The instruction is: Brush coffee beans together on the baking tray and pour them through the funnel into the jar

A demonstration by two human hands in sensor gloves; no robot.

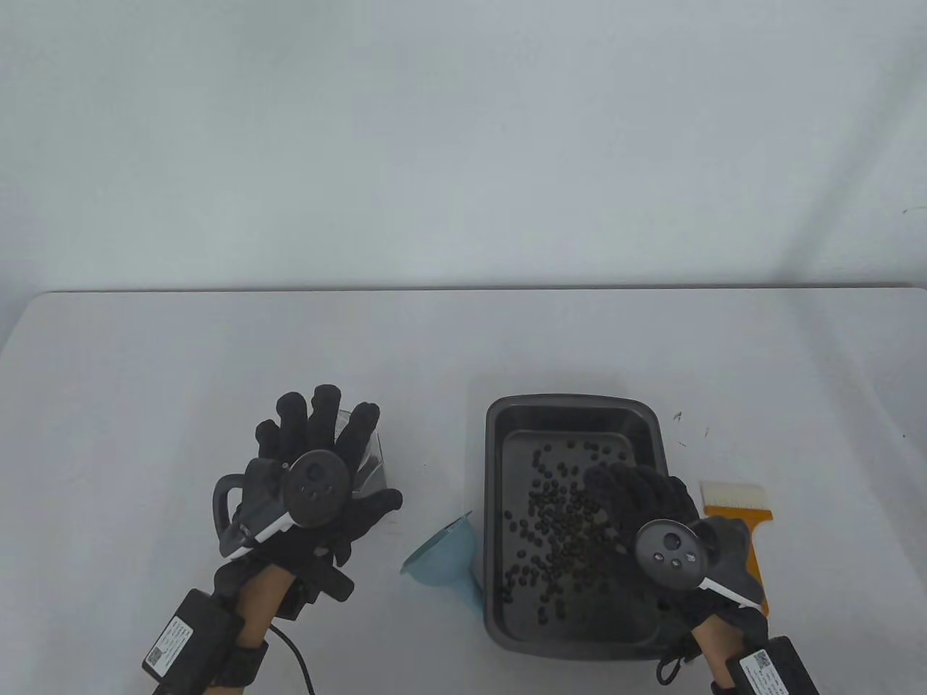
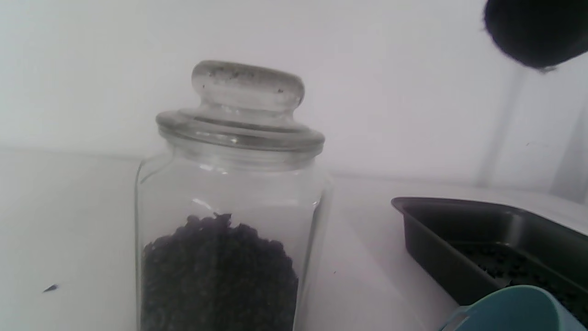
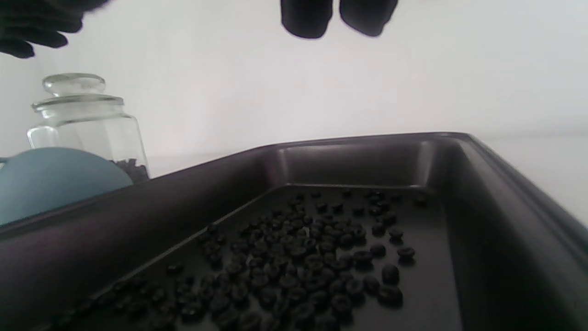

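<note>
Glass jar (image 2: 227,202) beneath spread left hand (image 1: 311,481)

The place looked like a staged recording room or lab, not a lived-in kitchen. A plain white desk (image 1: 217,347) stood against a bare pale wall (image 1: 463,145), and each hand (image 1: 311,478) wore a black sensor glove with a round tracker (image 1: 315,496) strapped on and a labelled box (image 1: 185,633) at the wrist. The only kitchen things were a tray (image 1: 500,434), a jar (image 2: 229,193), a funnel (image 1: 442,557) and a brush (image 1: 735,507), set out alone on the desk.
</note>
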